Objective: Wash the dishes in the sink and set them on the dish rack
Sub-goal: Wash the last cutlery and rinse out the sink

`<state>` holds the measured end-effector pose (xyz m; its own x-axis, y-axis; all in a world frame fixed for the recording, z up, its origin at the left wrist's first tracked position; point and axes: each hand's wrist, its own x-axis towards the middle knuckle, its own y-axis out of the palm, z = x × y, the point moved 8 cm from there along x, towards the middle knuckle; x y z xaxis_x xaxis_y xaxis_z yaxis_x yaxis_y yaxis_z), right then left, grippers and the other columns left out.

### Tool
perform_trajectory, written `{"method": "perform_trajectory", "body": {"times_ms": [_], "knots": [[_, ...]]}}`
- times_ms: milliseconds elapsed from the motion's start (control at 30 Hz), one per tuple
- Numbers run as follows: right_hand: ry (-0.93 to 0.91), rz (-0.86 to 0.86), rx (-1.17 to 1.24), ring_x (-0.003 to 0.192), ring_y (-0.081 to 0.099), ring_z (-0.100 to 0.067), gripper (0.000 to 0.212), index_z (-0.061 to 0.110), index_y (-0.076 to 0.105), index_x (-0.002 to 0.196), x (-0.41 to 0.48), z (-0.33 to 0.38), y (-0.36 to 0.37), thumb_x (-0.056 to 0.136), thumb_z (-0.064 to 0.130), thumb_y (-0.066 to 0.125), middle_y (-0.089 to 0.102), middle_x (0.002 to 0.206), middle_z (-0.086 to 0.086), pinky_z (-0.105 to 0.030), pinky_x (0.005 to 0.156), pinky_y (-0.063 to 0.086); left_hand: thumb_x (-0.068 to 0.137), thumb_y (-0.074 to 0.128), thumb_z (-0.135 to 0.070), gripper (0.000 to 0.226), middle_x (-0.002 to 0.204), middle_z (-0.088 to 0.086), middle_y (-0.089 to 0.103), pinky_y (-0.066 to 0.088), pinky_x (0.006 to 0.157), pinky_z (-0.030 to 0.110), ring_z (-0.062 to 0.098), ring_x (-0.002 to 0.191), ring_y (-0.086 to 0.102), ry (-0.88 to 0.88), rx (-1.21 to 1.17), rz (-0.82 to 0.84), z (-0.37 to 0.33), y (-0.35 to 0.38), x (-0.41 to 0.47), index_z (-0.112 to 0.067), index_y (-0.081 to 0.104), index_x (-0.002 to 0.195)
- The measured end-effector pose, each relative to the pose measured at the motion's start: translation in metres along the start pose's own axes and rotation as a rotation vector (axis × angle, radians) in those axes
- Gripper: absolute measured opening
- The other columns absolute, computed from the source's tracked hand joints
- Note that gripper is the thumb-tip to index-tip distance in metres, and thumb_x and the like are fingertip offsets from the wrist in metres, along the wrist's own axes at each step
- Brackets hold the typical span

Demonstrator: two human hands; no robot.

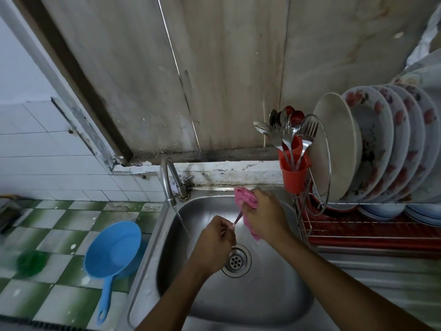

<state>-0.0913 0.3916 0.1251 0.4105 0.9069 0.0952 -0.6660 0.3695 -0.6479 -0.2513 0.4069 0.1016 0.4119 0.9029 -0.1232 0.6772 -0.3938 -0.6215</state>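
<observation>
Far left of both grips, a blurred green thing [31, 262] and a blue scoop [114, 249] lie on the checked counter [59, 235]. The tap [168, 185] runs a thin stream into the sink [262, 306] just left of the left grip [214, 244], which pinches the thin handle of a utensil [236, 220] above the drain [236, 260]. The utensil's other end is hidden in a pink cloth [243, 199], clenched in the right grip [265, 213] just beside. Right of that grip, a red cup [294, 173] of cutlery [290, 130] hangs on the dish rack [358, 232], where plates [372, 144] stand on edge.
</observation>
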Motion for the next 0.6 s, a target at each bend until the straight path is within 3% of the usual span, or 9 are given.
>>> {"method": "perform_trajectory", "body": {"times_ms": [100, 167, 300, 400, 500, 600], "knots": [[-0.084, 0.072, 0.084, 0.074, 0.058, -0.009, 0.009, 0.021, 0.057, 0.092, -0.018, 0.014, 0.019, 0.096, 0.023, 0.065, 0.057, 0.091, 0.001, -0.014, 0.057, 0.039, 0.105, 0.049, -0.021, 0.012, 0.079, -0.007, 0.068, 0.052, 0.064, 0.022, -0.004, 0.064, 0.061, 0.019, 0.018, 0.013, 0.001, -0.003, 0.002, -0.02, 0.057, 0.096], [-0.117, 0.116, 0.1, 0.072, 0.06, -0.01, 0.014, 0.02, 0.058, 0.086, -0.019, 0.012, 0.024, 0.095, 0.026, 0.066, 0.06, 0.085, 0.0, -0.016, 0.059, 0.044, 0.104, 0.05, -0.024, 0.012, 0.078, -0.008, 0.068, 0.056, 0.07, 0.031, 0.001, 0.067, 0.062, 0.037, 0.037, 0.017, 0.005, -0.006, 0.0, -0.023, 0.057, 0.095], [-0.006, -0.005, 0.058, 0.072, 0.063, -0.018, 0.009, 0.015, 0.063, 0.095, 0.02, -0.013, 0.005, 0.098, 0.024, 0.062, 0.06, 0.088, -0.003, -0.029, 0.063, 0.055, 0.104, 0.052, -0.03, 0.012, 0.077, -0.007, 0.068, 0.057, 0.073, 0.035, -0.001, 0.067, 0.061, 0.042, 0.018, 0.027, 0.015, -0.01, -0.006, -0.025, 0.057, 0.094], [0.138, -0.03, 0.069, 0.062, 0.059, -0.017, 0.011, 0.015, 0.059, 0.088, 0.037, -0.036, -0.002, 0.099, 0.019, 0.059, 0.058, 0.076, -0.001, -0.021, 0.052, 0.044, 0.105, 0.052, -0.023, 0.011, 0.08, -0.003, 0.069, 0.052, 0.068, 0.029, -0.002, 0.06, 0.059, 0.043, -0.05, 0.033, 0.011, -0.014, -0.011, -0.018, 0.057, 0.097], [0.35, 0.024, 0.366, 0.04, 0.048, -0.016, 0.023, 0.011, 0.059, 0.077, 0.028, -0.053, 0.0, 0.099, 0.02, 0.055, 0.051, 0.053, -0.002, -0.021, 0.04, 0.036, 0.106, 0.05, -0.017, 0.01, 0.082, 0.0, 0.071, 0.055, 0.06, 0.028, 0.01, 0.055, 0.062, 0.031, -0.169, -0.017, 0.005, -0.021, -0.012, -0.01, 0.054, 0.1], [0.465, 0.154, 0.691, 0.035, 0.035, -0.015, 0.035, 0.007, 0.062, 0.078, 0.003, -0.045, 0.014, 0.099, 0.035, 0.06, 0.039, 0.045, -0.003, -0.019, 0.042, 0.028, 0.106, 0.05, -0.022, 0.01, 0.084, -0.006, 0.07, 0.059, 0.065, 0.034, 0.01, 0.061, 0.067, 0.096, -0.038, -0.099, 0.0, -0.022, -0.009, -0.023, 0.05, 0.095]]}}
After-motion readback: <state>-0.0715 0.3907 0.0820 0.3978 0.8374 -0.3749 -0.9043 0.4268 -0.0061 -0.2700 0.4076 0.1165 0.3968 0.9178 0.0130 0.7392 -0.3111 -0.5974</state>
